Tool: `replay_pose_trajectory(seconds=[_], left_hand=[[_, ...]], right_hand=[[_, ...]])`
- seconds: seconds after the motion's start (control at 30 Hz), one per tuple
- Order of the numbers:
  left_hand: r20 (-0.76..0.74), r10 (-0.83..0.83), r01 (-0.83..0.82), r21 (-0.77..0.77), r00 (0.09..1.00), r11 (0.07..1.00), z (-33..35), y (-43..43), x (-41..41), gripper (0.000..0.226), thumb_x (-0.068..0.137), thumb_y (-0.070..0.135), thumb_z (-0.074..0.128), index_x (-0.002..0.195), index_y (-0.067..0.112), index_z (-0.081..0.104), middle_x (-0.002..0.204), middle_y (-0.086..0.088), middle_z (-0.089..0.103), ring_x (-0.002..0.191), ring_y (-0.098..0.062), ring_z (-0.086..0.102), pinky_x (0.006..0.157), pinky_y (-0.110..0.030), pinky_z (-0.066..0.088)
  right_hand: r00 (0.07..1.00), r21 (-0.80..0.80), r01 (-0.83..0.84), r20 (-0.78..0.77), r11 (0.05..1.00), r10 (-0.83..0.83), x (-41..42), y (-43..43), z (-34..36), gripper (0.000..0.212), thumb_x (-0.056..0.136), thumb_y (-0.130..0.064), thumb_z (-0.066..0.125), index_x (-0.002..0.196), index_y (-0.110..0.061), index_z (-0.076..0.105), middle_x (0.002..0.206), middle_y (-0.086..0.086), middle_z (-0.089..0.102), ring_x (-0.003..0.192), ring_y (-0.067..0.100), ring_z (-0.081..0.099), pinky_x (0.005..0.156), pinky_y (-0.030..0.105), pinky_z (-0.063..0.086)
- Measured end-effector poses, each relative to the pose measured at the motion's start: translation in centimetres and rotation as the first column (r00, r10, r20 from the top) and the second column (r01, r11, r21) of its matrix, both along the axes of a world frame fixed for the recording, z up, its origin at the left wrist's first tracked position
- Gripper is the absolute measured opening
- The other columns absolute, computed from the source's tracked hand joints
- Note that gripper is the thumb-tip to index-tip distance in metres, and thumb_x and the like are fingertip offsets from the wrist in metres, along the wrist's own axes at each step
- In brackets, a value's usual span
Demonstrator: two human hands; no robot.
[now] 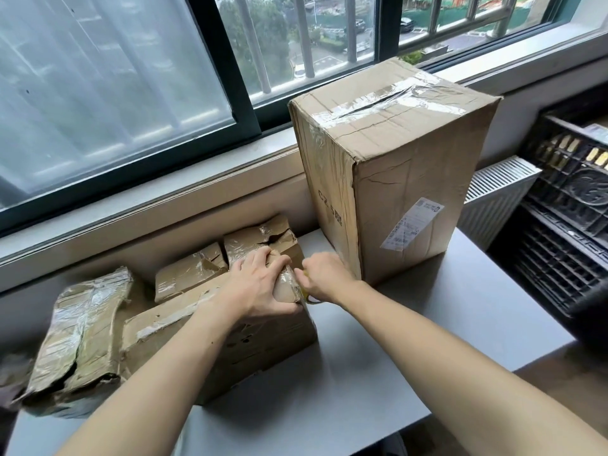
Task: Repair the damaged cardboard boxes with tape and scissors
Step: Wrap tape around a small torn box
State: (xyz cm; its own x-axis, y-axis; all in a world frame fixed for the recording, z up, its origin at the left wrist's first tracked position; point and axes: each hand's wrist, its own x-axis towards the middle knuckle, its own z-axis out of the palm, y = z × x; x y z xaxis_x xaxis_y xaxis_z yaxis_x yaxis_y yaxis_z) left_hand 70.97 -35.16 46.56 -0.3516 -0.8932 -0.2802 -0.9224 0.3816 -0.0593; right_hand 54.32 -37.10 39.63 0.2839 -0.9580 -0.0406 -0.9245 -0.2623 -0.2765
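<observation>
A low, battered cardboard box (210, 330) lies open on the grey table (378, 373), its torn flaps patched with clear tape. My left hand (260, 287) presses down on the box's right flap at the near right corner, fingers spread over it. Just to the right, my right hand (324, 278) is curled around something small with a yellowish edge, likely a tape roll (306, 296), mostly hidden under the hand at the box's corner. A tall taped cardboard box (404, 179) with a white shipping label stands upright behind my right hand. No scissors are in sight.
A crumpled, tape-covered cardboard piece (79, 337) lies at the table's left end. A window sill (184, 179) runs behind the boxes. A white radiator (493, 199) and black plastic crates (566, 225) stand to the right of the table.
</observation>
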Motion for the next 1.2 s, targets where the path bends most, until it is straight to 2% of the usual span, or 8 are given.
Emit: replay_pose_trajectory(seconds=[0.17, 0.33, 0.47, 0.6, 0.8, 0.9, 1.07, 1.2], left_hand=[[0.011, 0.001, -0.001, 0.001, 1.000, 1.000, 0.1, -0.1, -0.1, 0.119, 0.042, 0.092, 0.027, 0.147, 0.036, 0.027, 0.152, -0.008, 0.024, 0.141, -0.029, 0.026, 0.113, -0.046, 0.024], [0.017, 0.001, -0.001, -0.012, 1.000, 1.000, -0.1, -0.1, -0.4, 0.128, 0.040, 0.093, 0.025, 0.152, 0.032, 0.015, 0.153, -0.006, 0.022, 0.142, -0.026, 0.025, 0.112, -0.043, 0.023], [-0.041, 0.010, -0.010, -0.002, 0.999, 1.000, 0.0, -0.2, -0.2, 0.134, 0.040, 0.093, 0.028, 0.154, 0.027, 0.009, 0.153, -0.004, 0.023, 0.142, -0.025, 0.026, 0.112, -0.043, 0.024], [-0.043, 0.004, -0.004, 0.006, 0.999, 1.000, -0.1, -0.4, 0.2, 0.142, 0.040, 0.100, 0.027, 0.157, 0.026, -0.002, 0.157, -0.005, 0.020, 0.145, -0.025, 0.023, 0.116, -0.045, 0.023], [-0.073, -0.017, 0.014, -0.034, 0.997, 0.999, -0.2, 0.4, 3.3, 0.143, 0.043, 0.108, 0.013, 0.157, 0.026, -0.009, 0.163, -0.002, 0.013, 0.150, -0.019, 0.014, 0.119, -0.050, 0.017], [-0.071, 0.033, -0.036, -0.046, 0.997, 0.998, 0.1, 1.7, 6.2, 0.140, 0.043, 0.107, 0.006, 0.157, 0.027, -0.008, 0.164, 0.001, 0.011, 0.151, -0.015, 0.011, 0.119, -0.048, 0.015], [-0.103, 0.176, -0.179, -0.020, 0.979, 0.984, 0.3, 3.7, 10.5, 0.135, 0.046, 0.103, -0.010, 0.158, 0.029, -0.001, 0.164, 0.003, 0.015, 0.151, -0.013, 0.011, 0.120, -0.045, 0.012], [-0.111, 0.262, -0.266, -0.019, 0.959, 0.964, -0.6, 4.9, 13.8, 0.123, 0.053, 0.097, -0.018, 0.157, 0.032, -0.002, 0.162, 0.004, 0.016, 0.150, -0.015, 0.011, 0.122, -0.048, 0.007]], right_hand=[[0.995, -0.004, -0.070, -0.071, 0.998, 0.070, 1.3, 0.0, -0.1, 0.030, 0.103, -0.026, 0.038, 0.125, -0.010, 0.048, 0.122, 0.015, 0.059, 0.112, 0.034, 0.054, 0.092, 0.042, 0.039], [0.988, 0.095, -0.152, 0.050, 0.984, 0.147, 1.4, -0.2, -0.4, 0.059, 0.084, -0.030, 0.070, 0.131, -0.012, 0.038, 0.123, 0.007, 0.047, 0.115, 0.030, 0.042, 0.098, 0.042, 0.037], [0.967, 0.046, -0.088, 0.244, 0.995, 0.075, 1.4, -0.5, -0.1, 0.032, 0.094, -0.026, 0.052, 0.122, -0.016, 0.040, 0.119, 0.007, 0.050, 0.114, 0.030, 0.042, 0.101, 0.043, 0.033], [0.954, 0.111, -0.047, 0.298, 0.993, 0.012, 1.2, -0.2, 0.8, 0.028, 0.099, -0.025, 0.045, 0.126, -0.016, 0.046, 0.117, 0.011, 0.059, 0.109, 0.034, 0.050, 0.086, 0.043, 0.038], [0.878, -0.109, -0.026, 0.473, 0.994, 0.075, 1.9, -0.2, 4.0, 0.028, 0.100, -0.021, 0.044, 0.118, -0.010, 0.063, 0.114, 0.010, 0.068, 0.106, 0.030, 0.058, 0.094, 0.044, 0.045], [0.916, -0.169, -0.209, 0.310, 0.963, 0.253, 4.3, 0.7, 4.6, 0.039, 0.101, -0.030, 0.040, 0.125, -0.006, 0.060, 0.122, 0.014, 0.064, 0.115, 0.032, 0.054, 0.102, 0.044, 0.041], [0.933, -0.114, -0.360, -0.061, 0.926, 0.355, 7.6, 1.1, 4.0, 0.082, 0.088, -0.061, 0.005, 0.141, -0.011, 0.044, 0.140, 0.015, 0.048, 0.129, 0.033, 0.040, 0.115, 0.045, 0.025], [0.936, -0.071, -0.342, -0.111, 0.937, 0.333, 8.2, 0.8, 4.1, 0.070, 0.097, -0.062, 0.018, 0.149, -0.018, 0.034, 0.145, 0.014, 0.041, 0.135, 0.031, 0.033, 0.120, 0.044, 0.016]])
